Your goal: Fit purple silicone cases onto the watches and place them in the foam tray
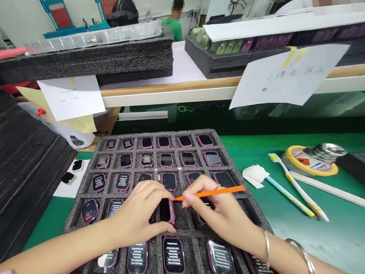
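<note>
A dark foam tray (187, 240) with many compartments lies before me, holding smartwatch bodies with purple frames. My left hand (144, 207) grips one smartwatch (165, 211) between thumb and fingers, with its screen dark and its side turned to the right. In my right hand (217, 209) is a thin orange stick (220, 191), pinched between thumb and fingers. The stick's pointed left end is at the upper right side of that watch; whether it touches cannot be made out. Below, another smartwatch (173, 255) shows lines of white text.
On the green mat to the right lie a toothbrush (298, 186), a pale stick (331, 188), a crumpled white tissue (255, 175) and a yellow-rimmed tape roll (310, 159). Stacked black foam (20, 165) stands at left. A shelf (165, 96) crosses behind; people are beyond it.
</note>
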The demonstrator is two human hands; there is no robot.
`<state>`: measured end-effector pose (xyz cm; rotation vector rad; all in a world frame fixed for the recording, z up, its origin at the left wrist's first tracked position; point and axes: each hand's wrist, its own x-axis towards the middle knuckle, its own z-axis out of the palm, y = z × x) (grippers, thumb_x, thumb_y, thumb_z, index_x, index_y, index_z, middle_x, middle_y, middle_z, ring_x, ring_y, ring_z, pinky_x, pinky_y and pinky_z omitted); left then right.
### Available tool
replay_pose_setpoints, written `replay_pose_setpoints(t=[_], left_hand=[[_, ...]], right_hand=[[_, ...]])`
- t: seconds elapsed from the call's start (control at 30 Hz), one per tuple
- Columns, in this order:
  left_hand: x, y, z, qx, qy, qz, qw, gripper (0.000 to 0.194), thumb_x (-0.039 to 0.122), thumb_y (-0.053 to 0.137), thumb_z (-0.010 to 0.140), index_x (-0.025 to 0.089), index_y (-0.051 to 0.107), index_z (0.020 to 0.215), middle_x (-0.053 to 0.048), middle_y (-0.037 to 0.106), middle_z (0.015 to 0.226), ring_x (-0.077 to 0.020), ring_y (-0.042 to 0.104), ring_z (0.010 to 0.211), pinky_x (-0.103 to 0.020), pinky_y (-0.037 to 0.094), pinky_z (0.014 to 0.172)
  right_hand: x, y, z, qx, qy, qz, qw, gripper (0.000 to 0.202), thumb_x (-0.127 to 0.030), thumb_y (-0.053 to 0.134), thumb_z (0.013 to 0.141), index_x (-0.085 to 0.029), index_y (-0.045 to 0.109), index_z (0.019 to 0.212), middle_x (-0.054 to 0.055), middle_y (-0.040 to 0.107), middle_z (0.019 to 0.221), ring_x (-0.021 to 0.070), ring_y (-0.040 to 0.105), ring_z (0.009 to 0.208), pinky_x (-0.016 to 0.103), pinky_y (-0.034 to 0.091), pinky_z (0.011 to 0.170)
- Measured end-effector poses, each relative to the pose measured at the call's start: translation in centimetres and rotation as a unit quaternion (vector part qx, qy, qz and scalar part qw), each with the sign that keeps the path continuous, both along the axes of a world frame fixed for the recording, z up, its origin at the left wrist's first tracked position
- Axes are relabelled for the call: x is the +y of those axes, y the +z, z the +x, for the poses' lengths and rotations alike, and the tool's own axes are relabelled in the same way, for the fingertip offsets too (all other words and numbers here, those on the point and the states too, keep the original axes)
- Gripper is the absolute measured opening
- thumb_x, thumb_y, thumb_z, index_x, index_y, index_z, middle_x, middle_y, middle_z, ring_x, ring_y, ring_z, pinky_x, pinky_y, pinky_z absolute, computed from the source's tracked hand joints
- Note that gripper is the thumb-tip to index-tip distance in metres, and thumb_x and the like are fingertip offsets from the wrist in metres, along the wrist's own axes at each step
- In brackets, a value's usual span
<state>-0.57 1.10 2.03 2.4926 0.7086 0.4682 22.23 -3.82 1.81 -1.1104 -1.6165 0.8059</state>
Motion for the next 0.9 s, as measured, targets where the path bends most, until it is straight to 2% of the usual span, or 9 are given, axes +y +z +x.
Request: replay_pose_setpoints(t=[0.1, 0.13, 0.23, 0.37, 0.5, 0.6, 0.7, 0.83, 0.9], left_hand=[[-0.1, 0.8, 1.7, 0.011, -0.05, 0.064, 0.997, 0.053, 0.054, 0.068, 0.087, 0.019, 0.057, 0.126, -0.018, 0.056, 0.136, -0.0353, 0.048, 0.133, -0.057, 0.04, 0.109], [-0.2, 0.8, 2.5, 0.014, -0.072, 0.077, 0.994, 0.051, 0.054, 0.065, 0.089, 0.02, 0.059, 0.127, -0.02, 0.053, 0.141, -0.0366, 0.045, 0.136, -0.058, 0.039, 0.111], [-0.4, 0.2, 5.6, 0.018, -0.134, 0.103, 0.985, 0.048, 0.055, 0.058, 0.093, 0.018, 0.064, 0.124, -0.023, 0.046, 0.147, -0.0389, 0.038, 0.143, -0.059, 0.035, 0.115], [-0.5, -0.9, 8.3, 0.019, -0.123, 0.106, 0.987, 0.048, 0.058, 0.06, 0.09, 0.015, 0.067, 0.111, -0.023, 0.049, 0.145, -0.0404, 0.036, 0.145, -0.06, 0.033, 0.118], [-0.7, -0.6, 7.6, 0.024, -0.106, 0.123, 0.986, 0.034, 0.047, 0.061, 0.093, 0.016, 0.068, 0.105, -0.022, 0.052, 0.141, -0.0406, 0.037, 0.144, -0.063, 0.032, 0.117], [-0.7, -0.2, 6.7, 0.022, -0.112, 0.122, 0.986, 0.026, 0.037, 0.058, 0.096, 0.019, 0.067, 0.113, -0.014, 0.061, 0.123, -0.0318, 0.054, 0.127, -0.059, 0.037, 0.115], [-0.7, 0.0, 6.4, 0.03, -0.114, 0.125, 0.985, 0.028, 0.034, 0.059, 0.095, 0.021, 0.067, 0.119, -0.011, 0.061, 0.113, -0.0271, 0.059, 0.111, -0.059, 0.04, 0.112], [-0.6, -0.2, 6.1, 0.011, -0.088, 0.098, 0.991, 0.027, 0.038, 0.065, 0.092, 0.022, 0.067, 0.114, -0.012, 0.06, 0.122, -0.0311, 0.053, 0.127, -0.058, 0.038, 0.115], [-0.5, -0.5, 5.7, -0.026, -0.079, 0.076, 0.994, 0.024, 0.037, 0.066, 0.093, 0.023, 0.067, 0.112, -0.01, 0.065, 0.121, -0.028, 0.056, 0.128, -0.054, 0.04, 0.116]], right_hand=[[0.0, 1.2, 1.3, 0.085, -0.137, 0.051, 0.986, 0.009, -0.024, 0.059, 0.098, -0.023, 0.062, 0.089, -0.002, 0.068, 0.078, 0.0118, 0.067, 0.069, 0.024, 0.055, 0.066], [-0.1, 1.5, 1.7, 0.104, -0.165, 0.059, 0.979, 0.007, -0.026, 0.061, 0.097, -0.024, 0.063, 0.091, -0.001, 0.068, 0.08, 0.0118, 0.067, 0.069, 0.024, 0.056, 0.066], [-0.6, 2.0, 2.8, 0.109, -0.162, 0.047, 0.98, 0.01, -0.033, 0.064, 0.096, -0.024, 0.068, 0.096, 0.001, 0.071, 0.086, 0.0128, 0.068, 0.071, 0.025, 0.058, 0.068], [-1.8, 1.3, 3.8, 0.07, -0.134, 0.034, 0.988, 0.019, -0.037, 0.059, 0.099, -0.023, 0.069, 0.091, 0.001, 0.071, 0.084, 0.0144, 0.068, 0.076, 0.025, 0.057, 0.072], [-3.0, -0.6, 4.3, 0.034, -0.137, 0.045, 0.989, 0.017, -0.032, 0.056, 0.101, -0.023, 0.065, 0.089, 0.001, 0.067, 0.078, 0.0144, 0.066, 0.075, 0.025, 0.054, 0.071], [-3.4, -1.6, 4.1, 0.039, -0.121, 0.04, 0.991, 0.012, -0.027, 0.053, 0.102, -0.024, 0.06, 0.092, 0.001, 0.066, 0.079, 0.0152, 0.065, 0.073, 0.026, 0.053, 0.068], [-3.5, -1.9, 3.8, 0.041, -0.099, 0.046, 0.993, 0.01, -0.025, 0.051, 0.102, -0.024, 0.058, 0.094, 0.002, 0.064, 0.083, 0.0159, 0.064, 0.076, 0.028, 0.053, 0.069], [-3.6, -1.9, 3.9, 0.047, -0.091, 0.043, 0.994, 0.01, -0.021, 0.05, 0.102, -0.025, 0.056, 0.095, 0.001, 0.063, 0.084, 0.0151, 0.063, 0.078, 0.027, 0.052, 0.07], [-3.8, -1.9, 4.0, 0.048, -0.083, 0.035, 0.995, 0.011, -0.019, 0.049, 0.102, -0.025, 0.055, 0.095, 0.0, 0.062, 0.083, 0.0142, 0.062, 0.077, 0.026, 0.051, 0.069]])
